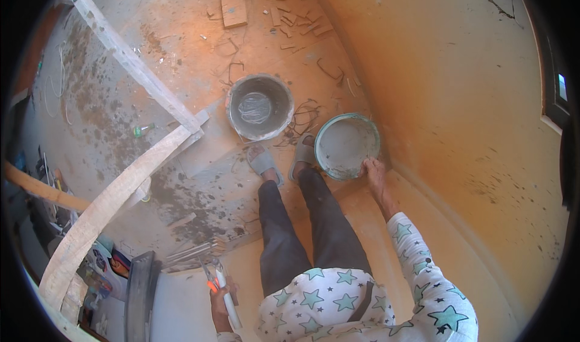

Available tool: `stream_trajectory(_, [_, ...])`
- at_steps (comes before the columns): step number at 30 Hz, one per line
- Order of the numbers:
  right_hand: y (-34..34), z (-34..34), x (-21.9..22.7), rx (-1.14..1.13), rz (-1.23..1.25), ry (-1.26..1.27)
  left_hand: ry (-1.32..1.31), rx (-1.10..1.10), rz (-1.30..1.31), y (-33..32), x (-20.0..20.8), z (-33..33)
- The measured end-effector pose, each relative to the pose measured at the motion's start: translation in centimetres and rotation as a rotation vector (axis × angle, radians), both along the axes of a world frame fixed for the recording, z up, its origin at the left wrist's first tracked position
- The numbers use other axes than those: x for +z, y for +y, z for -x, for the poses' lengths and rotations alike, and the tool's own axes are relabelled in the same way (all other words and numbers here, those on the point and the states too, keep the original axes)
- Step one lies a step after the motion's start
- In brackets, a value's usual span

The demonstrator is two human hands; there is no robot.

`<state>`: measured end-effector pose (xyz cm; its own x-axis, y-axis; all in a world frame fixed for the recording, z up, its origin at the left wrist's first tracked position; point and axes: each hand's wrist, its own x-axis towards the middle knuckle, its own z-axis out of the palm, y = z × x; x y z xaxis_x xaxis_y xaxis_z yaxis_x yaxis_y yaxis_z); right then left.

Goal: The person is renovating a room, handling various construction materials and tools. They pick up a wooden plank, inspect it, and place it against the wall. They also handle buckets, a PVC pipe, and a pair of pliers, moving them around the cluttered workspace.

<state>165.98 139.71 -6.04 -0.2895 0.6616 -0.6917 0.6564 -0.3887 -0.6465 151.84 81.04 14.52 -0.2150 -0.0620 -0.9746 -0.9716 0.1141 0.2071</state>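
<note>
Holds a green-rimmed basin (322, 166) by its rim in a narrow right grip (373, 169), near the floor (187, 46)'s right edge. Clasps a white tube (231, 308) and orange-handled tool (212, 284) in the left grip (220, 300).

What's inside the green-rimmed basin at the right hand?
Inside the green-rimmed basin: an uneven grey layer; can't tell how deep. The right hand covers a bit of the basin's lower-right edge. Whatever is underneath the basin is hidden.

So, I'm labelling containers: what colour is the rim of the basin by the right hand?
The rim is pale green; the head view shows it best.
</note>
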Motion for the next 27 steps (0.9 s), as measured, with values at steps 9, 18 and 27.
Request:
stream_trajectory(9, [-6.1,8.4,13.2,0.192,0.039,0.08,-0.136,0.022,0.058,-1.1,0.3,-2.3])
stream_trajectory(18, [-13.4,15.3,19.9,0.755,0.023,0.282,-0.068,0.144,-0.055,-2.6,-2.1,-5.9])
stream_trajectory(27, [-20.9,20.4,17.7,1.325,-0.037,0.475,0.05,0.234,-0.129,-2.1,-1.5,-8.2])
